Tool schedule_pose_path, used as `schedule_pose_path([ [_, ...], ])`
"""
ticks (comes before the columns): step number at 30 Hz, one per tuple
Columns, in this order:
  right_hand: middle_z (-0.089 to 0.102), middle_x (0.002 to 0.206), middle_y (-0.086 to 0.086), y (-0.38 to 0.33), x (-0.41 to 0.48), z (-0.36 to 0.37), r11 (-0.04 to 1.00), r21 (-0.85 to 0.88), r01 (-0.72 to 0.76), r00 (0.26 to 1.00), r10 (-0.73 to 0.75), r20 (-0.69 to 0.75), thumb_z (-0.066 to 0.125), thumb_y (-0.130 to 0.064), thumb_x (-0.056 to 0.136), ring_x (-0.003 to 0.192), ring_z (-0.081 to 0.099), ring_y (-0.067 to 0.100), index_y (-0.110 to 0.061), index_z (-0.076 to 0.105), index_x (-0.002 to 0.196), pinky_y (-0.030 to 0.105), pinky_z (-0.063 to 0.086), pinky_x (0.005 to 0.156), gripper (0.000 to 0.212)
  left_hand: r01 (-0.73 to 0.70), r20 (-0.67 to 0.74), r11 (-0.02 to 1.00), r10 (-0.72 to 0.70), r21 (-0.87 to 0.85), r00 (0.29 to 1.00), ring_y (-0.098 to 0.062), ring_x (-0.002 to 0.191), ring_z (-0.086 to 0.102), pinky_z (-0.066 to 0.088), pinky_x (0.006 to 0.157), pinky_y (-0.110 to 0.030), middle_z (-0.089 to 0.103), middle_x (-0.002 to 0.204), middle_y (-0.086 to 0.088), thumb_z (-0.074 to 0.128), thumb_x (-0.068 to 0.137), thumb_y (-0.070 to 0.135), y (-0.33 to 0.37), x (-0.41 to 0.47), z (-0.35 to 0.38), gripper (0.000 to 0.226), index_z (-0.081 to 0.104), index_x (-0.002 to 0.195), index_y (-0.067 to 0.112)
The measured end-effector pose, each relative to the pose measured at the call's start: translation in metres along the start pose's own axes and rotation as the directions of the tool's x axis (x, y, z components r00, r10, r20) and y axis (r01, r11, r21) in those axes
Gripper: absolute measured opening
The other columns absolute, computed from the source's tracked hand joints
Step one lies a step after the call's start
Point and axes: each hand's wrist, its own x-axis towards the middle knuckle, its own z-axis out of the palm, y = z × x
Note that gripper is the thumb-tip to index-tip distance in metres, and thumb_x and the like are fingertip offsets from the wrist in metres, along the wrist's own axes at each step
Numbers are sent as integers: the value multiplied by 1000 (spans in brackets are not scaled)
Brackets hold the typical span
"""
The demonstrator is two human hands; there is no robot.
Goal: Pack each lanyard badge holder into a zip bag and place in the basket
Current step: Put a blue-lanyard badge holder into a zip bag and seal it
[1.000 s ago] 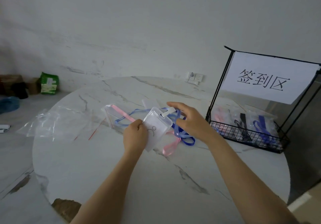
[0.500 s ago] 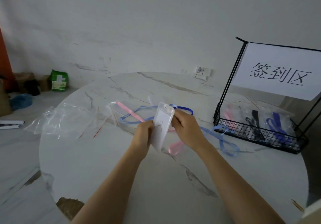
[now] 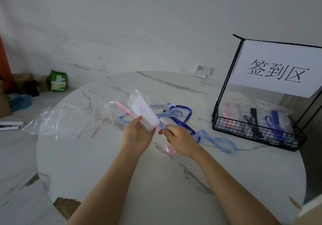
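Note:
My left hand [image 3: 136, 135] grips a clear badge holder [image 3: 142, 110], tilted up and leftward above the table. My right hand [image 3: 179, 140] pinches the light blue lanyard [image 3: 216, 140] right at the holder's clip end. That lanyard trails to the right across the marble table [image 3: 97, 163]. A dark blue lanyard [image 3: 184, 110] and a pink lanyard [image 3: 122, 108] lie behind the hands. Clear zip bags [image 3: 61, 120] lie to the left. The black wire basket [image 3: 257, 134] at right holds several bagged lanyards.
A white sign with black characters [image 3: 277, 71] hangs on the basket's frame. A green packet [image 3: 58, 80] and boxes sit on the floor at far left. A wall socket [image 3: 203, 71] is behind the table.
The badge holder has turned from upright to tilted, its clip end now low right. My right hand slid off the holder down to the lanyard at the clip. The view shifted slightly.

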Motion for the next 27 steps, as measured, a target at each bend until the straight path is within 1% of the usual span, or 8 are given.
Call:
schedule_pose_path([
  [3,44,56,-4,4,-1,0,995,76,-61,994,54,98,39,-22,99,43,41,0,-6,64,101,11,34,52,30,-48,-3,994,48,-93,999,-25,90,61,54,78,-32,67,94,-12,33,98,13,5,5,-7,24,55,107,7],
  [8,41,49,-4,2,-4,-7,956,258,-139,977,89,196,41,-19,98,37,35,3,-10,62,87,14,32,44,26,-189,-80,974,180,-126,980,-20,92,62,53,79,-28,59,115,-11,31,99,10,13,15,-15,27,49,119,11],
  [13,33,46,0,-1,-12,-19,912,369,-179,950,63,305,41,-17,98,33,26,6,-9,61,78,16,26,37,29,-397,-138,917,400,50,906,-15,89,63,56,70,-24,61,103,-3,33,99,4,14,22,-21,23,53,103,16],
  [16,30,45,-1,-2,-13,-24,841,494,-221,940,48,338,41,-17,98,31,23,6,-8,59,74,16,23,34,31,-432,-191,852,496,294,847,-13,85,61,56,67,-23,59,96,-1,36,97,4,13,17,-16,21,52,91,17],
  [19,32,39,-3,1,-14,-30,730,639,-240,940,10,342,39,-16,98,29,21,6,-6,58,71,14,23,33,34,-406,-202,710,604,576,771,-17,82,56,55,70,-32,53,86,0,40,94,6,9,18,-14,18,48,83,18],
  [21,33,38,-3,4,-15,-34,642,732,-227,949,-25,316,41,-18,95,26,22,5,-6,60,69,12,23,31,34,-389,-111,553,666,737,738,-21,82,50,51,80,-44,48,79,2,42,92,7,7,18,-14,20,44,76,19],
  [25,40,36,-7,14,-14,-42,417,899,-136,950,-203,238,60,-30,84,23,27,1,-15,69,67,7,27,32,25,-349,71,285,675,893,734,-22,76,42,38,60,-19,44,71,3,39,94,6,-1,9,-8,4,41,92,9],
  [27,47,40,-10,23,-11,-46,300,949,-100,912,-353,208,61,-34,82,25,28,0,-15,71,78,6,32,34,22,-329,130,194,651,924,748,-24,74,43,34,56,-24,46,73,-2,37,95,7,-3,5,-5,6,42,98,9],
])
